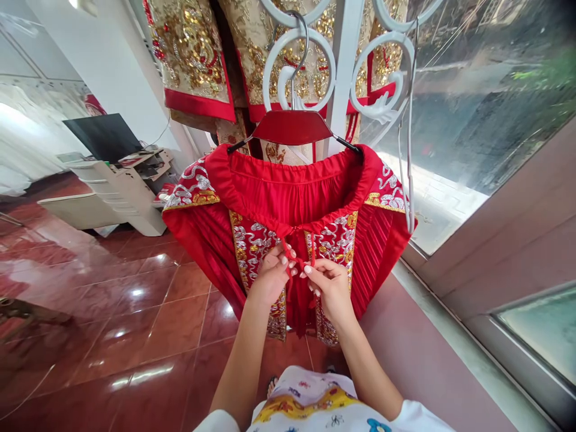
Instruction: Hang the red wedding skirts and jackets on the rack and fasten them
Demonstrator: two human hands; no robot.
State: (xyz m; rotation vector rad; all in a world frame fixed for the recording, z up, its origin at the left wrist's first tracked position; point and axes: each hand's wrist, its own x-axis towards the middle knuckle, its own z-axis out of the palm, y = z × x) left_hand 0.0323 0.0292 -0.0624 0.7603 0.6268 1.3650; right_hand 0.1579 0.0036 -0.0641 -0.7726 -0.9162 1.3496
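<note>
A red pleated skirt point(297, 207) with silver and gold embroidered panels hangs by its gathered waistband from a red hanger point(292, 127). At the middle of the waistband, a red drawstring point(300, 262) comes out and is looped or partly knotted between my hands. My left hand point(271, 276) pinches one part of the cord, fingers curled. Close beside it, my right hand point(330, 285) grips another part between thumb and forefinger. The cord's loose ends dangle in front of the skirt, and part of it is hidden behind my fingers.
White scrolled metalwork point(299, 57) carries the hanger, with gold-sequined garments point(193, 54) behind it. An empty wire hanger point(408, 138) hangs at the right by the window point(490, 96). A desk with drawers point(114, 192) and a dark monitor point(102, 137) stand at the left on the red tiled floor point(157, 312).
</note>
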